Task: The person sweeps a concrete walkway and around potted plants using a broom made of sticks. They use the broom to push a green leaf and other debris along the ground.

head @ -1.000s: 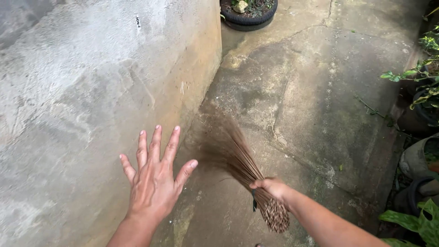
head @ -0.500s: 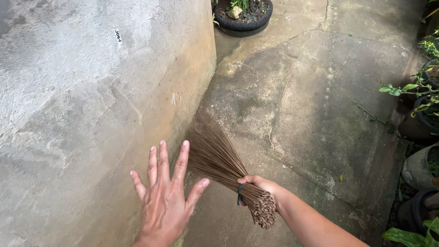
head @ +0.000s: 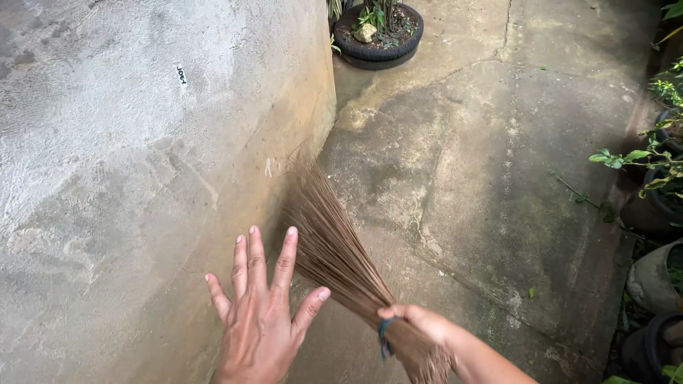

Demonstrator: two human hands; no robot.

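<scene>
Right grip (head: 420, 327): I log the fingers closed tight around the bound neck of a stick broom (head: 334, 249), wrist low at the bottom of the head view. Left grip (head: 260, 320): open, all fingers spread flat, holding nothing, palm turned toward the wall (head: 128, 178); I cannot tell whether it touches.

Stick broom: bundle of thin, stiff brown ribs, cinched by a dark blue-green band (head: 385, 336) just beside my fingers. The butt end shows as a speckled cluster of cut tips below the hand. The ribs fan outward into a narrow wedge. Long axis runs diagonally, butt at lower right, fanned tips pointing up and left into the seam where wall meets floor (head: 484, 163).

Wall: rough grey cement render, mottled, stained tan near its base.

Floor: worn concrete, cracked, patched with dark damp and yellowish blotches.

Tyre planter (head: 377, 32): black rubber ring, round, holding soil, a pale stone and green shoots, at the far end of the wall.

Potted plants (head: 658, 171): leafy, along the right edge.
</scene>
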